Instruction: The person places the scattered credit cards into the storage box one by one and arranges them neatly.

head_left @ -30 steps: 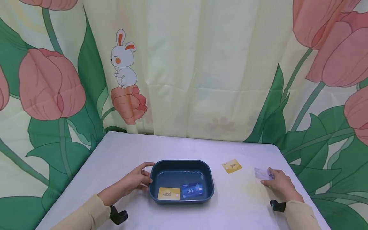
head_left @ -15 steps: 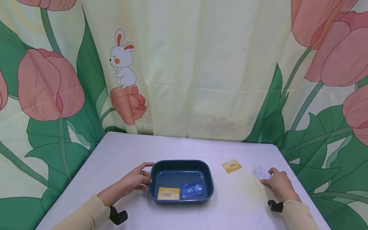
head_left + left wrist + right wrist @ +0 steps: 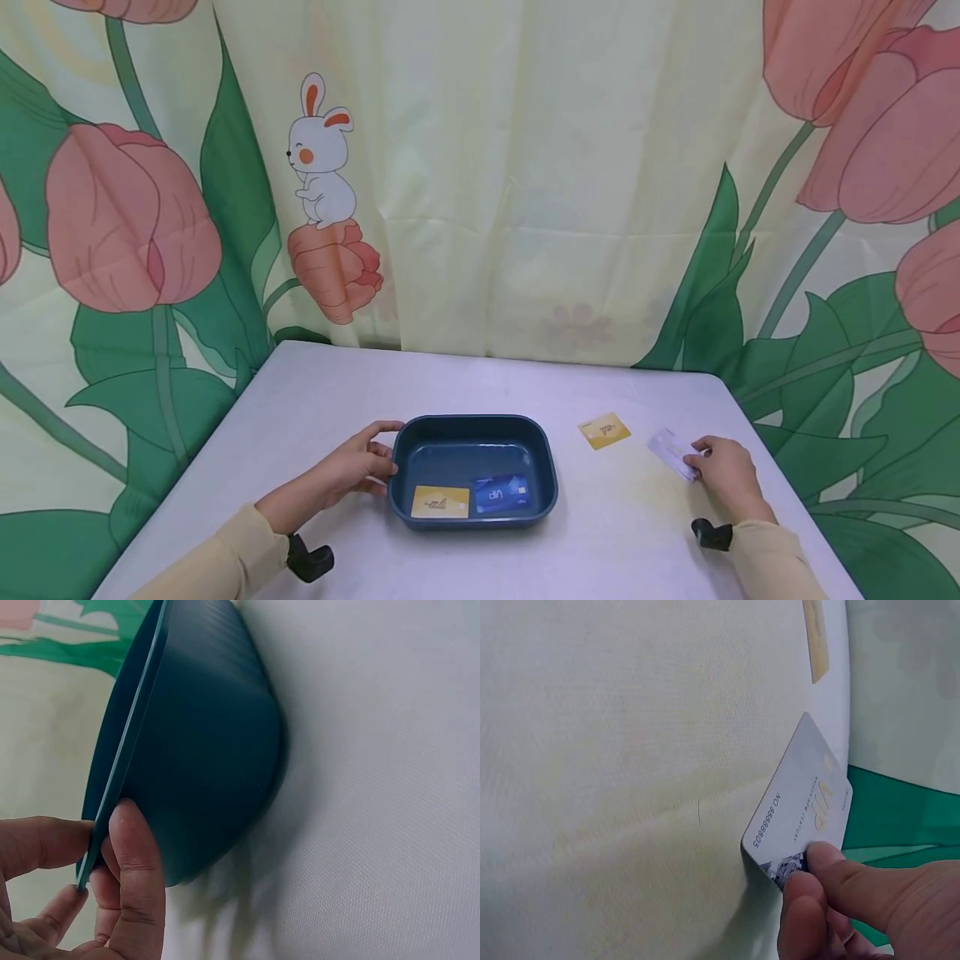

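Note:
My left hand (image 3: 358, 463) pinches the left rim of a dark blue rectangular tray (image 3: 480, 423), thumb and fingers on either side of the edge in the left wrist view. Inside the tray lie a gold card (image 3: 440, 502) and a blue VIP card (image 3: 501, 493), side by side along the near wall. On the right, my right hand (image 3: 726, 473) pinches a silver-white VIP card (image 3: 799, 802) by one corner between thumb and fingers. That card is tilted, and a shadow shows under it in the right wrist view.
Another gold card (image 3: 604, 431) lies flat on the white table (image 3: 450, 567), between the tray and the right hand. A curtain (image 3: 570, 167) printed with tulips and a rabbit hangs behind the table's far edge.
My right hand has shifted slightly left, and the silver-white card has turned and lifted in its fingers. The left hand and the tray have stayed in place.

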